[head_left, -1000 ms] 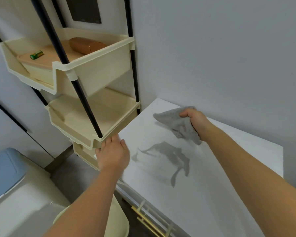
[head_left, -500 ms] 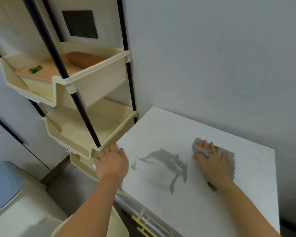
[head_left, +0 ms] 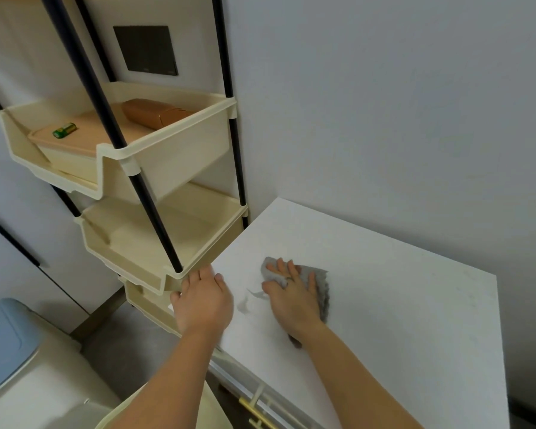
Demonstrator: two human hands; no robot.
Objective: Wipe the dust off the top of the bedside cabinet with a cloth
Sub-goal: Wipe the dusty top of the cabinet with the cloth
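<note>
My right hand (head_left: 293, 300) lies flat on the grey cloth (head_left: 321, 284), fingers spread and straight, pressing it down onto the white top of the bedside cabinet (head_left: 409, 311). The cloth sits on the left half of the top, near the middle from front to back, and it sticks out from under my palm on the far side and to the right. Just left of my thumb, a few grey streaks of dust (head_left: 244, 304) lie on the surface, between my two hands.

My left hand (head_left: 203, 301) rests on the left edge of the cabinet top with loose, straight fingers, holding nothing; its fingertips are close to the corner of the cream shelf rack (head_left: 171, 168) that stands beside the cabinet against the wall (head_left: 384, 103). In the rack's upper tray there is a lidded box (head_left: 84, 142) with a green battery (head_left: 64, 130) on its lid and a brown case (head_left: 152, 114) behind it. A dark panel (head_left: 146, 51) hangs on the wall above. A gold handle (head_left: 256, 411) shows on the cabinet front, and a bin with a blue lid (head_left: 0, 342) stands at lower left
</note>
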